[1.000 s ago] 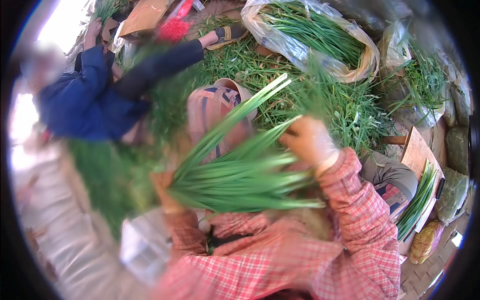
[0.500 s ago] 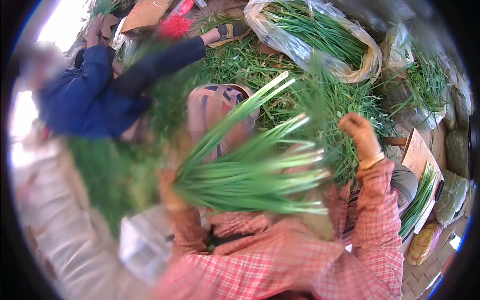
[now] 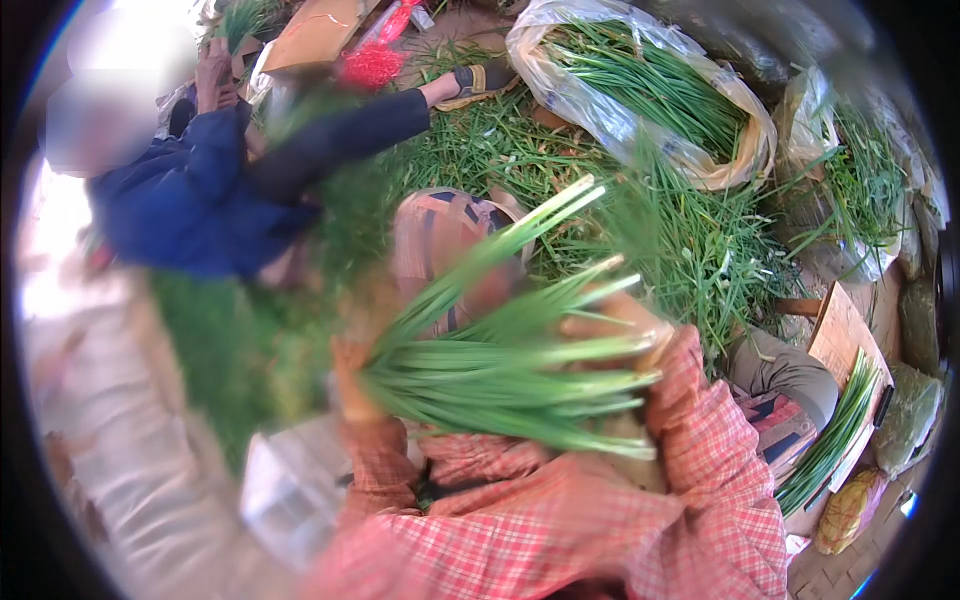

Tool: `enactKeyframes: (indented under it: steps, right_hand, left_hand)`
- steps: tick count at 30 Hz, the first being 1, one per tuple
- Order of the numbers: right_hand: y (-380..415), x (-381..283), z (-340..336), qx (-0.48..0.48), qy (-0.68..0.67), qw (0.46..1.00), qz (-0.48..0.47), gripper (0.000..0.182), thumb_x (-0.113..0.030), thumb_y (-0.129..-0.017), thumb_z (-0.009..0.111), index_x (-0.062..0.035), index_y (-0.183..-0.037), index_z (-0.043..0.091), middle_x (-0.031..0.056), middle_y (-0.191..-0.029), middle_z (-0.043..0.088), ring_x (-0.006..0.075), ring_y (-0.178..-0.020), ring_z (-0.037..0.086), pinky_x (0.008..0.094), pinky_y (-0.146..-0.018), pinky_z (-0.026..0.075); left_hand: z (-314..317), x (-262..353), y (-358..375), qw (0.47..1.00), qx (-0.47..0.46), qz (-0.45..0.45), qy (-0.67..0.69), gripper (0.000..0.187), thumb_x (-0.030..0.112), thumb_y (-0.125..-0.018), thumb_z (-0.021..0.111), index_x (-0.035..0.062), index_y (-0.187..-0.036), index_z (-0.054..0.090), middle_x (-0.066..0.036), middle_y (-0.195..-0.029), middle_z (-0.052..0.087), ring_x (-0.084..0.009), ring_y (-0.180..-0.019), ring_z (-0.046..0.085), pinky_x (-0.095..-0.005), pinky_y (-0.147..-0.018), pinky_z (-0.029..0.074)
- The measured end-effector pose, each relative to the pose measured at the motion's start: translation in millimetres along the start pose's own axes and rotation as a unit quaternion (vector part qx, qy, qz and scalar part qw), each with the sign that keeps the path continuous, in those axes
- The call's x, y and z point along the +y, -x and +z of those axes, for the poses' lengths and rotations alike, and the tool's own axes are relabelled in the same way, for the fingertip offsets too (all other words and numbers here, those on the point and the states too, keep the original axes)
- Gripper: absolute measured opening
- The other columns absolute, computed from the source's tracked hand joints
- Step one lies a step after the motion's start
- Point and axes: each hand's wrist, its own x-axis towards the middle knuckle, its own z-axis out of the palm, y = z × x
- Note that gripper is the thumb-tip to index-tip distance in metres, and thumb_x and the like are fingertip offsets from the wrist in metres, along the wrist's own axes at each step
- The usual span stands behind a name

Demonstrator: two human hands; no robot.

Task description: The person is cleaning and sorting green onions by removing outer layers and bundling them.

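Note:
A loose fan of green onions (image 3: 500, 370) spreads across the middle of the head view, leafy ends at left and pale stem ends at right. My left hand (image 3: 355, 385) is closed round the leafy end, partly blurred. Just behind the pale ends is my right hand (image 3: 622, 312); stems cover part of it and motion smears its fingers, so its grip cannot be made out. Beneath the bunch, my knee in striped cloth (image 3: 418, 235) shows.
Loose green trimmings (image 3: 670, 240) cover the ground ahead. A clear plastic bag (image 3: 590, 95) full of green stalks lies beyond. At right, more stalks (image 3: 835, 430) rest on a wooden board (image 3: 848, 335). A person in a blue jacket (image 3: 195, 205) sits at left, one leg stretched out.
My right hand has come from the right, where it was raised and apart, in to the pale ends of the bunch. My left hand keeps holding the green onions; the whole view has shifted slightly.

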Motion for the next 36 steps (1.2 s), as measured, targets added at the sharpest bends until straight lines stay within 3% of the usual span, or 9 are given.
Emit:
enactKeyframes:
  steps: [5, 13, 14, 16, 20, 28, 31, 34, 36]
  right_hand:
    - [22, -2, -19, 0.072, 0.007, 0.997, -0.026, 0.023, -0.004, -0.079, 0.054, 0.0056, -0.1, 0.057, 0.012, -0.09, 0.062, 0.0217, -0.08, 0.061, 0.0304, -0.071, 0.051]
    - [111, -47, -143, 0.197, -0.056, 0.902, -0.379, 0.019, -0.017, -0.074, 0.061, -0.0012, -0.08, 0.053, 0.0074, -0.072, 0.051, 0.0181, -0.065, 0.047, 0.0284, -0.062, 0.04]
    - [116, -56, -151, 0.387, 0.223, 0.851, -0.275, 0.022, -0.019, -0.076, 0.062, -0.0013, -0.086, 0.055, 0.0079, -0.08, 0.053, 0.0193, -0.072, 0.049, 0.0288, -0.067, 0.041]
    - [107, -72, -118, 0.521, 0.72, 0.443, -0.115, 0.03, -0.018, -0.077, 0.065, -0.0045, -0.103, 0.057, 0.0075, -0.1, 0.056, 0.021, -0.092, 0.051, 0.0296, -0.079, 0.041]
    - [34, -80, 22, 0.351, 0.632, 0.597, -0.347, 0.041, -0.022, -0.069, 0.072, -0.0052, -0.104, 0.059, 0.0087, -0.093, 0.057, 0.0226, -0.084, 0.053, 0.0353, -0.078, 0.042]
    - [-31, -37, 41, 0.173, 0.76, 0.538, -0.32, 0.013, -0.018, -0.074, 0.063, -0.0074, -0.076, 0.057, 0.0094, -0.077, 0.057, 0.0304, -0.077, 0.054, 0.0383, -0.067, 0.041]
    - [16, -31, 77, 0.068, 0.498, 0.842, -0.197, 0.012, -0.016, -0.079, 0.059, -0.0045, -0.076, 0.059, 0.0104, -0.076, 0.058, 0.0319, -0.07, 0.055, 0.0384, -0.06, 0.043]
    - [64, -27, 89, -0.2, 0.33, 0.878, -0.284, 0.012, -0.01, -0.082, 0.052, 0.0, -0.076, 0.055, 0.006, -0.072, 0.055, 0.0219, -0.066, 0.056, 0.0303, -0.06, 0.046]
    - [81, -22, 83, -0.038, 0.303, 0.919, -0.248, 0.011, -0.01, -0.083, 0.053, 0.0003, -0.077, 0.055, 0.0044, -0.071, 0.055, 0.0181, -0.063, 0.054, 0.0284, -0.058, 0.045]
  left_hand:
    - [-10, -2, -10, 0.947, -0.019, -0.067, 0.312, 0.018, 0.023, -0.091, 0.035, 0.014, -0.092, 0.05, 0.0, -0.079, 0.052, -0.0105, -0.083, 0.049, -0.0417, -0.104, 0.027]
    - [24, 24, 1, 0.946, -0.061, 0.014, 0.317, 0.027, 0.027, -0.097, 0.032, 0.0072, -0.098, 0.051, 0.001, -0.076, 0.047, -0.0119, -0.075, 0.046, -0.0251, -0.085, 0.039]
    - [24, 23, 0, 0.942, -0.059, 0.016, 0.329, 0.027, 0.029, -0.097, 0.034, 0.0085, -0.096, 0.051, 0.001, -0.075, 0.046, -0.0119, -0.075, 0.046, -0.0252, -0.083, 0.04]
    - [36, 32, 1, 0.944, -0.037, 0.018, 0.326, 0.027, 0.034, -0.095, 0.037, 0.0106, -0.09, 0.049, 0.001, -0.073, 0.045, -0.0121, -0.074, 0.046, -0.0257, -0.08, 0.04]
    - [88, 87, 18, 0.965, 0.038, 0.006, 0.258, 0.03, 0.041, -0.092, 0.043, 0.0135, -0.08, 0.046, 0.001, -0.071, 0.044, -0.0126, -0.073, 0.047, -0.0276, -0.075, 0.041]
    - [108, 105, 27, 0.978, 0.127, 0.056, 0.157, 0.037, 0.043, -0.091, 0.046, 0.0171, -0.069, 0.031, 0.003, -0.064, 0.028, -0.0106, -0.062, 0.034, -0.0274, -0.07, 0.037]
    - [120, 114, 29, 0.979, 0.12, 0.074, 0.148, 0.038, 0.042, -0.091, 0.046, 0.0172, -0.068, 0.03, 0.004, -0.064, 0.026, -0.01, -0.061, 0.031, -0.0266, -0.069, 0.036]
    - [132, 124, 32, 0.976, 0.129, 0.095, 0.148, 0.038, 0.041, -0.091, 0.046, 0.017, -0.067, 0.029, 0.004, -0.063, 0.024, -0.0097, -0.06, 0.029, -0.0259, -0.068, 0.035]
    - [141, 131, 32, 0.971, 0.148, 0.104, 0.156, 0.038, 0.041, -0.091, 0.046, 0.017, -0.067, 0.029, 0.004, -0.063, 0.023, -0.0095, -0.059, 0.028, -0.0254, -0.068, 0.034]
